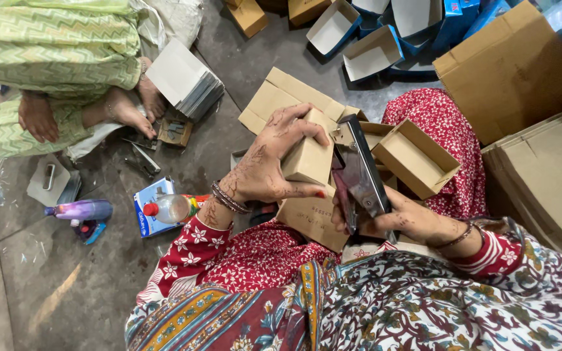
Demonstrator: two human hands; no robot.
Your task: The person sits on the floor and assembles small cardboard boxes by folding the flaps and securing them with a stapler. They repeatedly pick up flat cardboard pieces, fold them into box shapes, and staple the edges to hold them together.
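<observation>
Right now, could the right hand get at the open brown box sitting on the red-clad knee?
Probably yes. The open brown box sits just beyond the right hand with nothing between them, but that hand is gripping a dark metal stapler, so it is not free to grasp.

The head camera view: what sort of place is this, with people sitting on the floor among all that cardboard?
Probably a small box-making workshop. The left hand holds a small brown cardboard box, the right hand a dark stapler-like tool. Flat card stacks and open blue-and-white boxes lie on the floor.
</observation>
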